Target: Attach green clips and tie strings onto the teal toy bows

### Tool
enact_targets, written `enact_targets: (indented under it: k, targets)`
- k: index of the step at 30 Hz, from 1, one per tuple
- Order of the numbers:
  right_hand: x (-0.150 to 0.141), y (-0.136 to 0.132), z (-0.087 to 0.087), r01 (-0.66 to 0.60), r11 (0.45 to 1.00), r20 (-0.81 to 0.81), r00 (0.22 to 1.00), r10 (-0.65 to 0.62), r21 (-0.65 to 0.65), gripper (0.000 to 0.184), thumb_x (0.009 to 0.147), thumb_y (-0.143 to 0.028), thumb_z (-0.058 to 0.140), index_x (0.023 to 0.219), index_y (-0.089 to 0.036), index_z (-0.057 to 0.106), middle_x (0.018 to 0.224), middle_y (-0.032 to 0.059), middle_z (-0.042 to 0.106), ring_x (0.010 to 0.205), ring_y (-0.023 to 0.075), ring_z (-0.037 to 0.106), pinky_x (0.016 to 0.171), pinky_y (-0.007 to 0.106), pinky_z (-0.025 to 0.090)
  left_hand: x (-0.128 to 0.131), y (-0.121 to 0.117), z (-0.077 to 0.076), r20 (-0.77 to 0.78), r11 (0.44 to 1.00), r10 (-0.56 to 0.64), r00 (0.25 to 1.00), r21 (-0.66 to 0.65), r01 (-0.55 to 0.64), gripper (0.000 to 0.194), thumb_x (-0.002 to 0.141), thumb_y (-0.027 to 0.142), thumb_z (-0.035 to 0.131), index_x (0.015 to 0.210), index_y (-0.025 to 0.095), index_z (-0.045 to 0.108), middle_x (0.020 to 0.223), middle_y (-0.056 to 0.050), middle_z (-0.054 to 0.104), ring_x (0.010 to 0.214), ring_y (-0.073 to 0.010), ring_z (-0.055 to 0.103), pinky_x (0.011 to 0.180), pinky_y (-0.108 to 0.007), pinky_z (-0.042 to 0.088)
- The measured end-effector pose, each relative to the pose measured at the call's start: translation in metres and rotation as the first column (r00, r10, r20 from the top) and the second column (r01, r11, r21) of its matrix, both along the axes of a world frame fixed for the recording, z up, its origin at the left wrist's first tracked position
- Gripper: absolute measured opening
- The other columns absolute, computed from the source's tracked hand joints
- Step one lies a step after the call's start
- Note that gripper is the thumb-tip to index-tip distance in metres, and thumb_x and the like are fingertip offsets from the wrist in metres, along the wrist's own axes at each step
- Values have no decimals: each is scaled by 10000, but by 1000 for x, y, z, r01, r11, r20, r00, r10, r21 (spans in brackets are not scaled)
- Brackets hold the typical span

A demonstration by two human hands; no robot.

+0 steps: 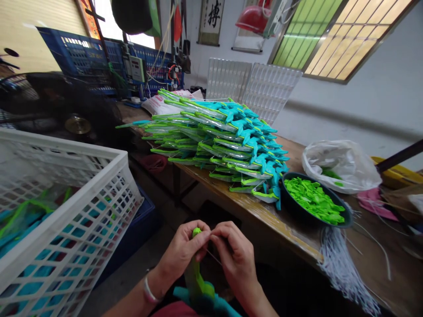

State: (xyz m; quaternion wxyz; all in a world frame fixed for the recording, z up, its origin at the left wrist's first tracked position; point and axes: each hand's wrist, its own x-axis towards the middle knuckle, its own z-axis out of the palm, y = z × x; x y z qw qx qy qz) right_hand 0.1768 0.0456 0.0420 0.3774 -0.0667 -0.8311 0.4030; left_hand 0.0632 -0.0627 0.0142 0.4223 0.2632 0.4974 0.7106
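My left hand [183, 251] is closed around the top end of a green and teal plastic toy piece [197, 281] that stands up from my lap. My right hand [235, 255] pinches at the same green tip, fingers pressed together, with a thin pale thread or strap [211, 256] running between the hands. Both hands sit below the table's front edge. On the wooden table [264, 220] lies a tall fanned stack of matching green and teal pieces [224, 141]. A dark bowl [292, 207] heaped with small bright green parts [313, 200] stands beside the stack.
A white lattice crate [76, 229] holding teal and green pieces stands at my left. White strips [343, 268] hang over the table edge near the bowl. A white plastic bag [340, 165], clear blister trays [254, 86], blue crates [89, 57] and a fan [59, 103] lie farther off.
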Motion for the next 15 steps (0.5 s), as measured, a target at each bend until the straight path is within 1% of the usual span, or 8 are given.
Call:
enact_targets:
  k: [1,3,6,9,13,15]
  targets:
    - [1,-1,-1,-9,1000,-13,1000,9,8,134,994,-112,581,952,-213,658,881,15,638,777,127,631,692,223,507,-1,0,-1,19,1000,-10,1000,13,10,353,882,484,725,792,162,612,553,51,508,449,-61,405,459,-187,278]
    - [1,-2,-1,-26,999,-29,999,25,-19,159,996,-98,568,998,-222,668,915,18,652,808,128,647,712,219,518,-1,-1,-2,49,999,-31,998,37,30,347,876,473,740,793,161,614,571,52,505,454,-58,411,460,-184,285]
    - [1,-4,-2,-42,992,-12,999,41,-120,137,993,-121,568,945,-222,647,897,11,642,801,130,639,710,221,508,-2,-2,-1,78,997,-54,995,60,50,348,863,463,757,782,156,616,588,50,507,458,-56,421,458,-180,295]
    - [1,-6,-1,-43,975,34,998,52,-217,139,1005,-175,538,887,-216,599,871,7,604,772,130,596,694,225,484,-1,-1,0,106,997,-56,993,65,50,364,846,467,775,763,155,608,582,52,508,446,-53,413,445,-179,292]
    - [1,-8,-1,-65,939,54,995,89,-339,151,1023,-247,518,883,-214,565,886,9,592,784,132,572,708,223,480,1,0,1,111,998,-40,993,60,33,388,817,469,807,728,160,588,533,59,502,417,-51,393,428,-180,267]
    - [2,-8,-1,-66,924,57,994,95,-378,160,1031,-273,515,894,-213,569,898,10,596,791,131,572,713,219,480,1,1,3,106,998,-40,994,58,34,405,807,478,815,711,161,582,519,57,502,410,-52,392,426,-182,259]
